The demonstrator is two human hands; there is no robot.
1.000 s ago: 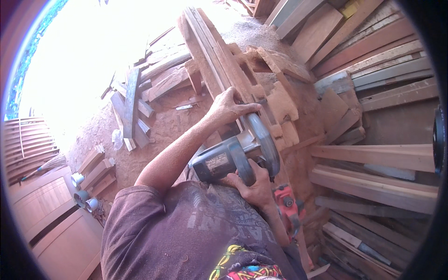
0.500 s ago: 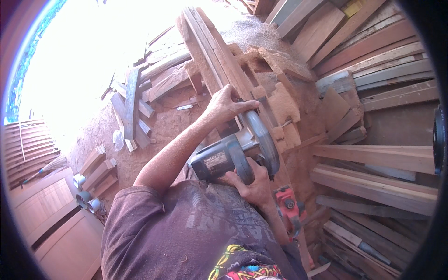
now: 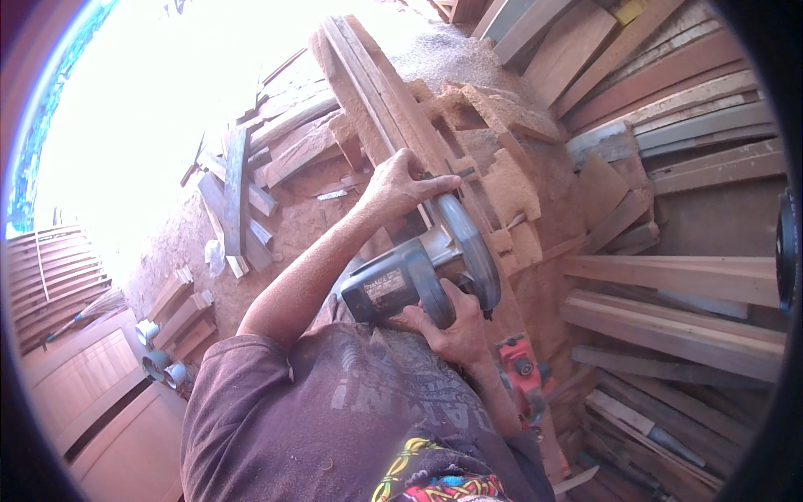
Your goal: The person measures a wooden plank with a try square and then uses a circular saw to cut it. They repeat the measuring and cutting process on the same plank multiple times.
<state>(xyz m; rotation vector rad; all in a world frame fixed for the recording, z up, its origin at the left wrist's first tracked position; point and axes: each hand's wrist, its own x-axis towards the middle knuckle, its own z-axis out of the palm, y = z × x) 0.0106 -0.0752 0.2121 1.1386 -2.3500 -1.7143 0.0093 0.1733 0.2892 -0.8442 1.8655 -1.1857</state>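
A circular saw [image 3: 386, 289] with a dark motor housing and a grey, rounded blade guard rests on a long wooden plank [image 3: 365, 79], close against my body. My right hand [image 3: 456, 328] is wrapped round the saw's rear handle. At the saw's front, my left hand [image 3: 400, 186] is closed, its thumb stretched across toward the guard and its other fingers bent down by the plank's edge. What those fingertips press on is partly hidden. The blade is out of sight beneath the guard.
A sawdust-covered wooden stand [image 3: 502, 180] lies right of the plank. A red power tool [image 3: 524, 372] sits by my right forearm. Stacked boards [image 3: 677, 284] line the right side; loose offcuts [image 3: 238, 188] lie at left. Panelled wooden doors [image 3: 96, 376] are at lower left.
The whole view has shifted slightly, with the plank's far end a little farther left. Both hands keep their places on the saw, which has barely moved.
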